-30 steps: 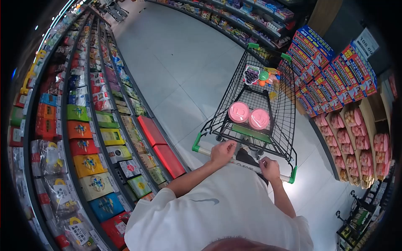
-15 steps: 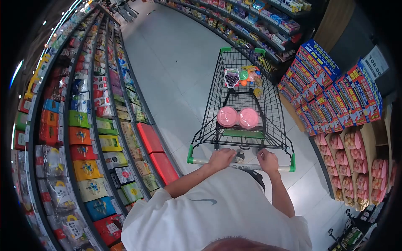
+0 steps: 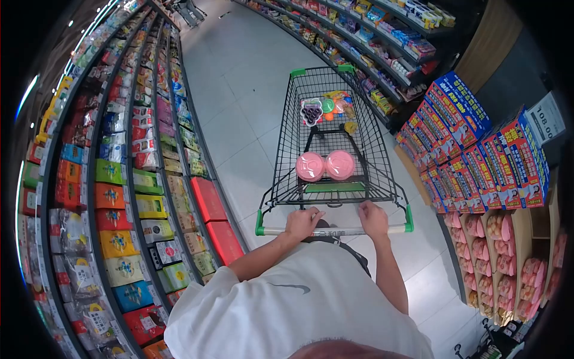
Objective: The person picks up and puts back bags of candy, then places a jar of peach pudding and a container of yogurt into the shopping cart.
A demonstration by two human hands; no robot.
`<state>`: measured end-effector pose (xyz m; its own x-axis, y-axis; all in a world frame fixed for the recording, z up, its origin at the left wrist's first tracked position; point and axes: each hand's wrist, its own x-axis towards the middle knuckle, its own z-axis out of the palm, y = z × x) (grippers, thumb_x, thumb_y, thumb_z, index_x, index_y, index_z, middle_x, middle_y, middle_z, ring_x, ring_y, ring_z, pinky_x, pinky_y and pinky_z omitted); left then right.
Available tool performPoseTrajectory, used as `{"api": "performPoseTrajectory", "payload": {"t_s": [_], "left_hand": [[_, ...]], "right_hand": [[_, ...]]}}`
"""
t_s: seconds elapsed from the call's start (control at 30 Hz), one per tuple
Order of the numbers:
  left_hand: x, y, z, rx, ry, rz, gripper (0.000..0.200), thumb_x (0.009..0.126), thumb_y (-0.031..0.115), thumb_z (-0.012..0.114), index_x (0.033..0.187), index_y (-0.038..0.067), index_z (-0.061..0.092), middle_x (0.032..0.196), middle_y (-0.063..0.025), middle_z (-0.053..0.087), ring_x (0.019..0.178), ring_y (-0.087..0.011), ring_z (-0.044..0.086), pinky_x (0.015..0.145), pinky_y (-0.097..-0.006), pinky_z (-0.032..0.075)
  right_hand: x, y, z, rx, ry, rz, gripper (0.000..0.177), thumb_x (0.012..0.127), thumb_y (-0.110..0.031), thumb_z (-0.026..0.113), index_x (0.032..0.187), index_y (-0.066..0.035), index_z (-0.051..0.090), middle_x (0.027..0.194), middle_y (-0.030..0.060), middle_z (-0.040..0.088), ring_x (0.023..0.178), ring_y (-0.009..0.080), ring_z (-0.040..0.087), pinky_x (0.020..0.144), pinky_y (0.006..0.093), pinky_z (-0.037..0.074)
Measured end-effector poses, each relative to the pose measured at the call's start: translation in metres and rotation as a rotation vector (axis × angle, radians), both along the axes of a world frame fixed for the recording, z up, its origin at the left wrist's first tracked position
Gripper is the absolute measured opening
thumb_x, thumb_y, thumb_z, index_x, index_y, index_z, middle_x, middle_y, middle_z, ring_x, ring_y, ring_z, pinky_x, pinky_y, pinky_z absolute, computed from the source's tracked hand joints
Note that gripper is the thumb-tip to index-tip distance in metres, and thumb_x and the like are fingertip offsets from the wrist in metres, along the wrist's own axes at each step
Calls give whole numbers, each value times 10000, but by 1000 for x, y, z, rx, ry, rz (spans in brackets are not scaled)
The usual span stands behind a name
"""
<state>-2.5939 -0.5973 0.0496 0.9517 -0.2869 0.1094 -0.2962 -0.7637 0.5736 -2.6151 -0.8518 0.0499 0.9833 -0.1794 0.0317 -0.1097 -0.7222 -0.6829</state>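
Head view, Q: where's the black wire shopping cart with green corner caps (image 3: 286,149) rn?

A: mid-aisle on the pale tiled floor (image 3: 239,90), right in front of the person. Left hand (image 3: 303,222) and right hand (image 3: 373,218) are both clenched round its grey handle bar (image 3: 338,230), apart from each other. Two round pink lidded tubs (image 3: 310,166) sit side by side in the seat section near the handle. Colourful snack packs (image 3: 327,109) lie at the far end.
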Motion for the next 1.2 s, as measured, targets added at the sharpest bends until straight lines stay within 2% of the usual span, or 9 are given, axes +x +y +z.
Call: {"api": "performPoseTrajectory", "payload": {"t_s": [0.3, 0.4, 0.5, 0.53, 0.87, 0.97, 1.07, 1.17, 1.2], "left_hand": [[-12, -5, -5, 29, -53, 53, 384, 931, 445, 628, 804, 94, 718, 614, -155, 653, 587, -361, 661, 561, -471, 517], [-16, -4, -9, -89, -214, 17, 275, 901, 345, 704, 805, 90, 737, 512, -104, 595, 480, -277, 630, 486, -385, 483], [-24, -1, -34, -365, -88, 146, 244, 899, 296, 715, 815, 67, 732, 617, -134, 652, 506, -303, 628, 480, -378, 470], [-27, 1, -41, -376, -185, 133, 215, 889, 250, 731, 803, 52, 733, 611, -120, 648, 466, -271, 599, 455, -344, 442], [-45, 9, -96, -438, -72, 125, 461, 969, 346, 615, 631, 33, 635, 508, -103, 548, 427, -221, 515, 464, -365, 392], [-48, 5, -111, -441, -55, 107, 518, 1001, 349, 573, 623, -3, 614, 483, -33, 469, 467, -91, 407, 456, -320, 342], [-52, 4, -119, -453, -86, 89, 530, 1000, 359, 572, 614, -4, 602, 478, -43, 470, 462, -105, 414, 458, -328, 348], [-50, 4, -124, -405, -116, 58, 509, 985, 381, 567, 639, 10, 616, 524, -152, 532, 458, -321, 526, 490, -414, 406], [-55, 4, -124, -378, -112, 49, 513, 984, 387, 565, 641, 8, 615, 531, -163, 533, 468, -340, 526, 493, -424, 407]], "right_hand": [[-7, -6, 0, 5, -59, -14, 128, 884, -209, 654, 939, -93, 650, 806, 126, 678, 774, 341, 663, 697, 467, 510], [-10, -8, 0, 12, -80, -29, 124, 886, -205, 651, 939, -92, 649, 805, 126, 678, 775, 343, 661, 700, 471, 509], [-11, -11, -15, 0, -108, -33, 121, 889, -203, 646, 937, -92, 649, 800, 125, 680, 776, 345, 661, 706, 473, 510], [-15, -9, -21, -8, -112, -31, 120, 890, -202, 644, 936, -92, 649, 798, 124, 681, 777, 346, 662, 708, 472, 510], [-42, -6, -60, -69, -81, -16, 132, 893, -214, 630, 944, -94, 650, 819, 127, 696, 821, 343, 672, 754, 468, 524], [-44, -8, -76, -36, -86, -17, 135, 888, -217, 636, 941, -94, 651, 823, 130, 697, 829, 346, 672, 759, 467, 525], [-50, -8, -84, -62, -128, -28, 132, 886, -216, 637, 933, -95, 653, 823, 136, 697, 824, 353, 672, 761, 468, 525], [-48, -8, -89, -76, -138, -36, 127, 885, -217, 637, 925, -98, 657, 827, 138, 699, 826, 359, 672, 763, 470, 526], [-53, -8, -89, -83, -147, -41, 127, 885, -217, 637, 924, -98, 658, 829, 140, 701, 830, 360, 673, 765, 471, 526]]}}
